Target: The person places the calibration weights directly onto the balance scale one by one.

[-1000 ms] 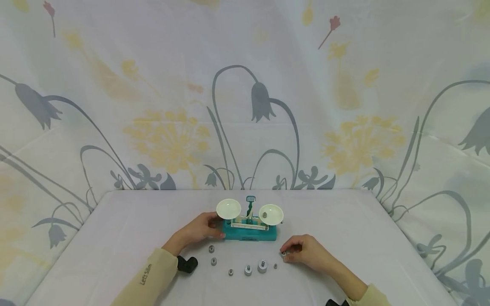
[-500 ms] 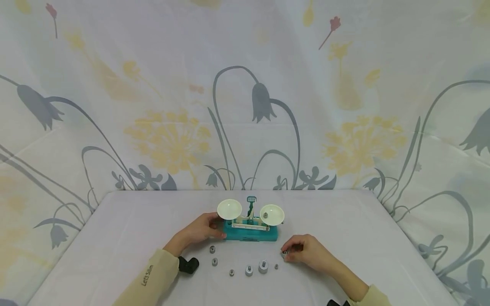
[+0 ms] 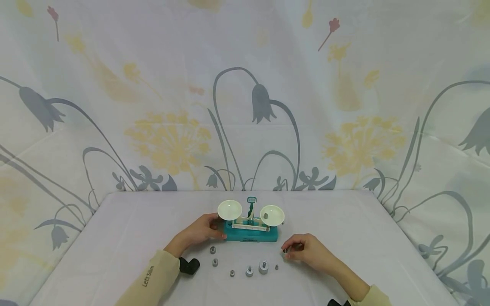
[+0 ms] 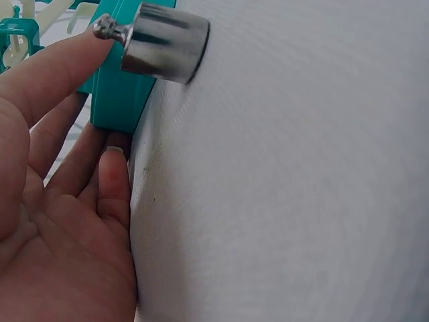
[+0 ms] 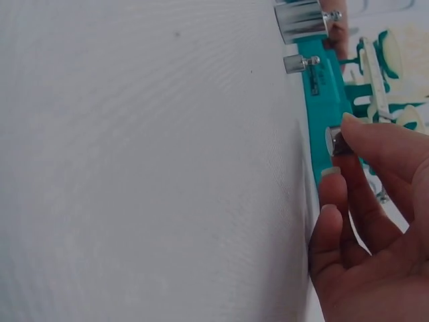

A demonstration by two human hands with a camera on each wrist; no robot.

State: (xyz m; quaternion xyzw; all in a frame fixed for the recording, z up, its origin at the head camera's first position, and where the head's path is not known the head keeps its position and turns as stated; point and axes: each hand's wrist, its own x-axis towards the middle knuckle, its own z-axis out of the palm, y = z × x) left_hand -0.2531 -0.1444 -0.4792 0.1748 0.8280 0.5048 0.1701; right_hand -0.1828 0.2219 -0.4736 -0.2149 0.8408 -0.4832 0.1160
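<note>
A teal balance scale (image 3: 250,235) with two white pans stands mid-table. At its left end, my left hand (image 3: 199,229) holds the base, thumb in front and other fingers behind. In the right pan (image 3: 276,219) sits a small metal weight (image 3: 266,216); the left pan (image 3: 229,209) holds nothing visible and hangs higher. Right of the scale's front, my right hand (image 3: 309,251) pinches a small cylindrical metal weight (image 5: 332,141) between thumb and fingers, slightly off the table. Part of this weight is hidden by the fingertips.
Several knobbed metal weights lie in front of the scale: a large one (image 3: 263,267), a medium one (image 3: 249,271), a tiny one (image 3: 277,267), and others to the left (image 3: 212,250). A white cloth (image 3: 344,216) covers the table; a flower-printed curtain (image 3: 245,148) hangs behind.
My right hand has raised its pinched weight a little from the table. The left hand and the scale stay in place.
</note>
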